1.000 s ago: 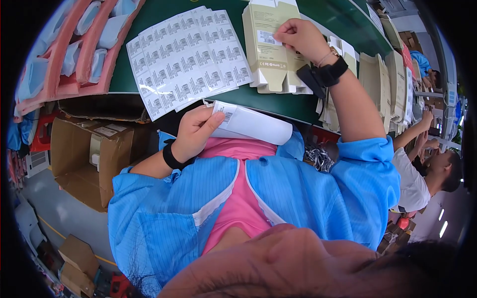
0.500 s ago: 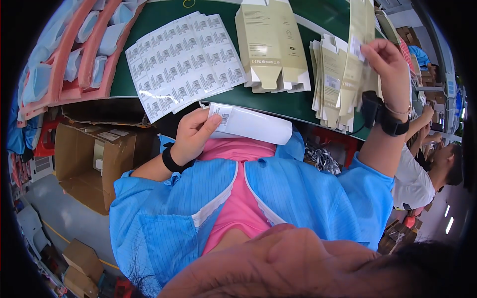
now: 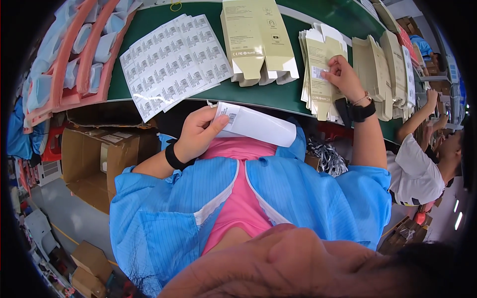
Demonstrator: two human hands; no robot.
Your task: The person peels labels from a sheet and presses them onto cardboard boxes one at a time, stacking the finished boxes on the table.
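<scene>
My left hand [image 3: 201, 130] is closed on a white label sheet [image 3: 266, 128], thumb on top. The sheet curls in front of my chest, with a barcode label near my thumb. Over a stack of flat beige cartons [image 3: 318, 47], my right hand [image 3: 345, 79] has its thumb at a small white barcode label [image 3: 316, 73] on the top carton. Its fingers are bent and apart from the thumb, with nothing visibly gripped. Left of that stack lie more flattened beige cartons [image 3: 258, 37]. Overlapping barcode label sheets [image 3: 174, 62] lie farther left on the green table [image 3: 238, 97].
A pink rack [image 3: 92, 54] with blue-wrapped pieces stands at the left. Below it sits an open cardboard box [image 3: 82, 159]. More folded cartons [image 3: 380, 74] are on the right part of the table. Beyond them, another person [image 3: 417, 169] is at work.
My right hand has moved left and nearer, onto the carton stack. The upright, blurred carton by it no longer stands there, uncovering the cartons on the right. My left hand still holds the label sheet.
</scene>
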